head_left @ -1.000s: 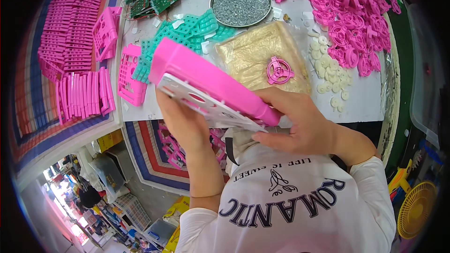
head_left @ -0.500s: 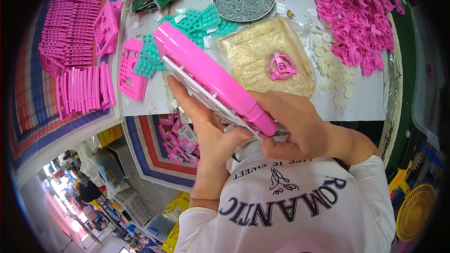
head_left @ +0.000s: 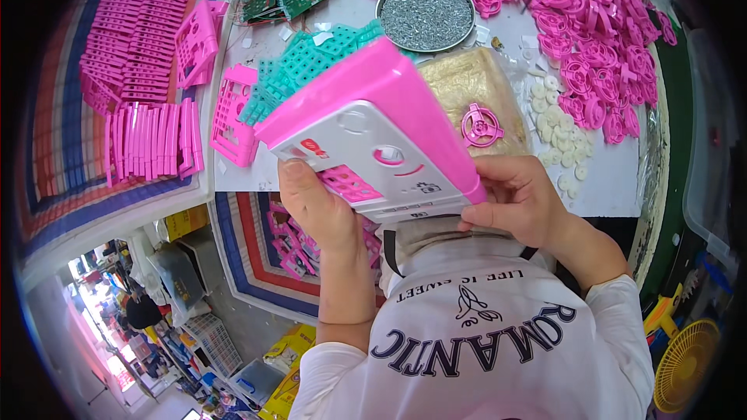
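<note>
Both hands grip the pink-and-white plastic casing [head_left: 373, 136] above the desk's [head_left: 358, 12] near edge, left hand [head_left: 315, 206] at its lower-left corner and right hand [head_left: 521, 198] at its lower-right; even pressure likely stops it twisting.

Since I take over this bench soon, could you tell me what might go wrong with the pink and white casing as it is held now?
Both hands, left hand and right hand, grip only the near end of the casing, so it might tip and fall. It could land in the round tray of screws and scatter them.
</note>
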### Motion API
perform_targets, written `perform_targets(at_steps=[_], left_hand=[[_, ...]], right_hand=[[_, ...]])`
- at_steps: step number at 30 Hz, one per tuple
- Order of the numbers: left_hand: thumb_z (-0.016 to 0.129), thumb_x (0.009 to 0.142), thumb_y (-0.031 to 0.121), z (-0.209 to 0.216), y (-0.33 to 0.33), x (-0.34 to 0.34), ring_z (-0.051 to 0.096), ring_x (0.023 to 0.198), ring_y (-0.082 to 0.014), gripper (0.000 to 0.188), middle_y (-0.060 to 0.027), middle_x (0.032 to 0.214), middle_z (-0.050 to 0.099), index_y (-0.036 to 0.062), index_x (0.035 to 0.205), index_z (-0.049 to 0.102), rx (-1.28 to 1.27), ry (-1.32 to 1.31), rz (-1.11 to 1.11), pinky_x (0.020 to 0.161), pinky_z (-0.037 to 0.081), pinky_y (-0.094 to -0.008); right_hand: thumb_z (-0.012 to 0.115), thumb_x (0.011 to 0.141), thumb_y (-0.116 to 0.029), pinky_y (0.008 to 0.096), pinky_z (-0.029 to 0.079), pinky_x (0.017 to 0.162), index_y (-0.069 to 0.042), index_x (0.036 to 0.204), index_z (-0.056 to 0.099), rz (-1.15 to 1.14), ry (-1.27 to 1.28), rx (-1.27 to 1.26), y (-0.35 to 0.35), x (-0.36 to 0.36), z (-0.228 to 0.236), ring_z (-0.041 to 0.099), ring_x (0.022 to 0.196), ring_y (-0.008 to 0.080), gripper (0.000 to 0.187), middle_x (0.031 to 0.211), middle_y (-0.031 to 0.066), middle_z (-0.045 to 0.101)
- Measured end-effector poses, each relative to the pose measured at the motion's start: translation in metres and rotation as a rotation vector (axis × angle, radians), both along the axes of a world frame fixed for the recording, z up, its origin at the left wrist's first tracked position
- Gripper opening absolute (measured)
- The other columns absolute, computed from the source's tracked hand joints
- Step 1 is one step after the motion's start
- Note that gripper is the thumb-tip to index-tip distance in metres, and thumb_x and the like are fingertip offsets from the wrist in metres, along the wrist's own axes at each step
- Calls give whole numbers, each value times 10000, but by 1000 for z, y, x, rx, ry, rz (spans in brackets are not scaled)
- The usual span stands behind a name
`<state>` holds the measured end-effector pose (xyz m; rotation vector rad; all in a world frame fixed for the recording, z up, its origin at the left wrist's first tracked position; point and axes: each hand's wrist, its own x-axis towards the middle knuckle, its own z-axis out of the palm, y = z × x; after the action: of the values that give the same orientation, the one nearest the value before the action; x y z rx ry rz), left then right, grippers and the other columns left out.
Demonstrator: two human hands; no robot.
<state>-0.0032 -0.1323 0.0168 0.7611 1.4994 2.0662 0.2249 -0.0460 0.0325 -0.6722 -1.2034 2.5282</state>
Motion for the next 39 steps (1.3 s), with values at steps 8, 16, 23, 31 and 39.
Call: perform_targets(at_steps=[8, 16, 23, 31, 39], left_hand=[[451, 1087, 397, 15, -3, 16, 668, 1022, -206, 472, -132, 1146, 668, -24, 1258, 578, -37, 158, -201, 904, 530, -357], [544, 1068, 325, 25, 4, 17, 642, 956, -141, 453, -98, 1071, 701, -78, 1262, 620, -54, 238, -86, 854, 501, -288], [480, 1103, 387, 27, 16, -8, 573, 838, -44, 488, -19, 945, 666, -58, 1270, 590, -95, -47, -183, 733, 468, -242], [431, 1114, 357, 10, -14, 19, 483, 738, -53, 442, -5, 864, 611, -34, 1044, 624, -232, 126, -56, 646, 392, -227], [514, 1089, 307, 2, -16, 17, 389, 619, -33, 429, 33, 624, 462, 11, 778, 509, -186, 412, -46, 515, 299, -246]], right_hand=[[765, 888, 0, 255, 568, 826, 54, 1278, 583, -401, 81, 428, 25, -20, 33, 688, 915, 108, 434, 1127, 78, 708], [767, 908, -40, 247, 596, 740, 43, 1270, 597, -435, 141, 303, 36, -40, 33, 693, 885, 103, 409, 1075, 87, 719], [725, 923, -15, 280, 624, 728, 41, 1345, 564, -16, -100, 221, 24, -3, 5, 703, 930, 129, 455, 1141, 105, 719], [644, 972, -20, 332, 643, 785, 58, 1329, 580, -162, 91, 70, 13, -6, 8, 716, 1001, 206, 371, 1186, 140, 709], [605, 1025, -115, 358, 622, 809, 76, 1289, 600, -175, 130, 17, -1, 3, -2, 702, 1064, 230, 326, 1204, 165, 704]])
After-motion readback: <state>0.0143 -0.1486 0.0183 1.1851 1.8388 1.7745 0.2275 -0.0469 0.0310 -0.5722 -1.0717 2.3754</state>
